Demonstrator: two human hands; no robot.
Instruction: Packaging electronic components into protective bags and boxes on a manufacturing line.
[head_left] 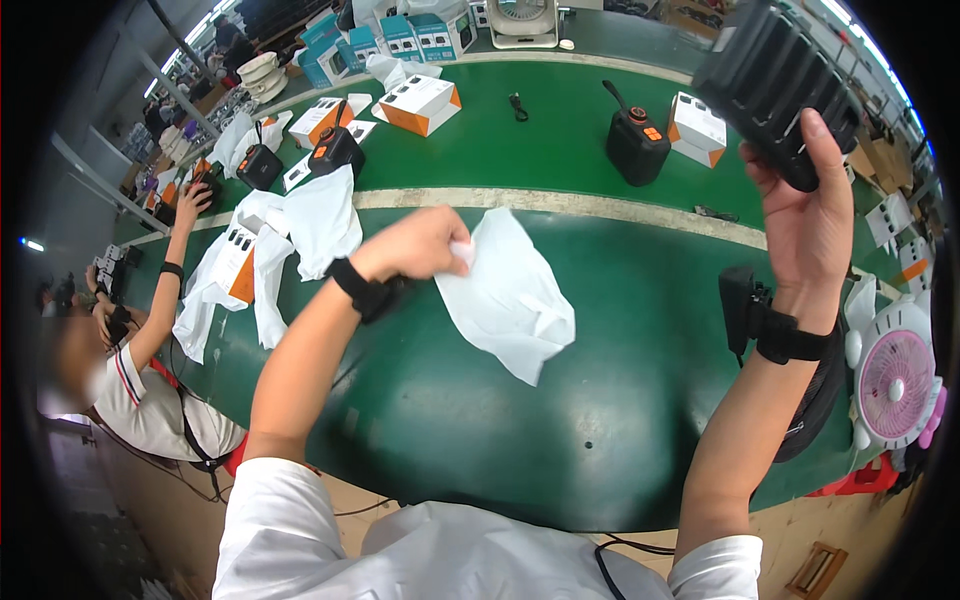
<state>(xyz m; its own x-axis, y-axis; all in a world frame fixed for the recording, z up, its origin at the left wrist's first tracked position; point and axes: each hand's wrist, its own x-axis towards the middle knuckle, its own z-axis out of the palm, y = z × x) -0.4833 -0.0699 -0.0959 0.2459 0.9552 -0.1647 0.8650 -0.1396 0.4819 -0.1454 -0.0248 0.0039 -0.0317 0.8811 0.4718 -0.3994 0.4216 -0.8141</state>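
A thin white bag [510, 295] hangs over the green table, its upper left edge pinched in my closed left hand [425, 243]. Up at the right, my right hand [810, 215] grips a black ribbed device [775, 85], thumb across its near side and the other fingers mostly hidden. Past the line between the two table surfaces stands a black device with orange buttons and a strap [637, 145], beside a white and orange box [697, 130]. A short black cable [517, 107] lies on the far green surface.
Left of me are white bags [322, 220], boxes [415, 104] and more black devices [337, 150]. A co-worker [150, 380] reaches onto the table there. A pink and white fan [893, 370] stands at the right edge; blue boxes [400, 38] line the back.
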